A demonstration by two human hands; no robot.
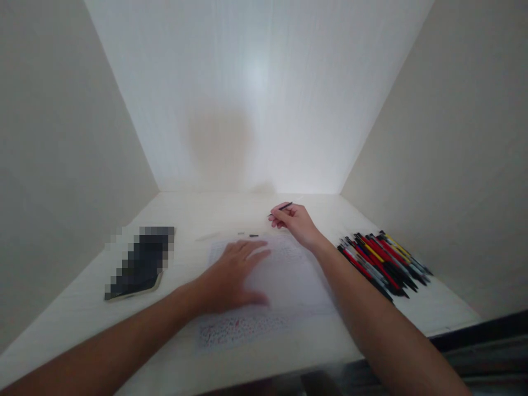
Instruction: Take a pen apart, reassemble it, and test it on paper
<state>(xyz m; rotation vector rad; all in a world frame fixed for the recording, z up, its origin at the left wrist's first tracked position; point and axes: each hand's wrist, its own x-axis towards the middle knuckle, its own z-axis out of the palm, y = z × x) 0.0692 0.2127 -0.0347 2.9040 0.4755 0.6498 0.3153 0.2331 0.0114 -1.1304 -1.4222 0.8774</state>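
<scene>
My left hand [239, 275] lies over a sheet of paper [297, 280] with fingers and thumb spread, slightly smeared by motion. Part of the sheet near me carries dense dark and reddish writing; faint lines show near its far edge. Beyond the paper, my right hand [291, 220] pinches a thin black pen [285, 207] between thumb and fingers, raised a little over the table. Just past the paper's far edge lie a small dark piece [253, 235] and a small greyish piece [241, 234], too small to name surely.
Many pens [381, 261], red, black, grey and yellow, lie side by side on the right. A phone [140, 264], partly pixelated, rests on the left of the white table [173, 352]. Walls enclose the left, right and back. The table's front edge is near me.
</scene>
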